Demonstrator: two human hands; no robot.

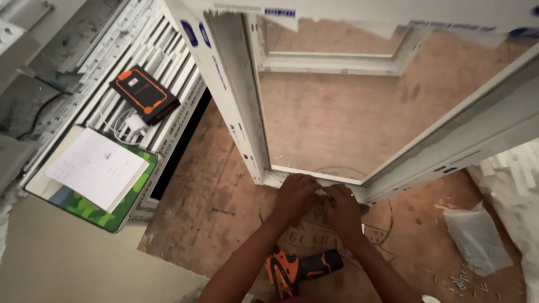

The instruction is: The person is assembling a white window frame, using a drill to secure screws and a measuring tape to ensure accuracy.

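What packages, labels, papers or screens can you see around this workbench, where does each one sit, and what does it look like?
Black and orange phone-like device: flat rectangle lying on white profile strips, upper left.
White sheets of paper: lying on a green-edged board, left.
Blue labels: small oblong marks on the white window frame.
Clear plastic bag: crumpled, lower right on the wooden table, seemingly holding small parts.

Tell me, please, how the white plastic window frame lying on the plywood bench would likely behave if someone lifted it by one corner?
The white plastic window frame looks stiff, since its hollow bars are thick. It is probably awkward rather than heavy, spanning most of the plywood bench. Lifted where the left hand and right hand rest, it might twist slightly.
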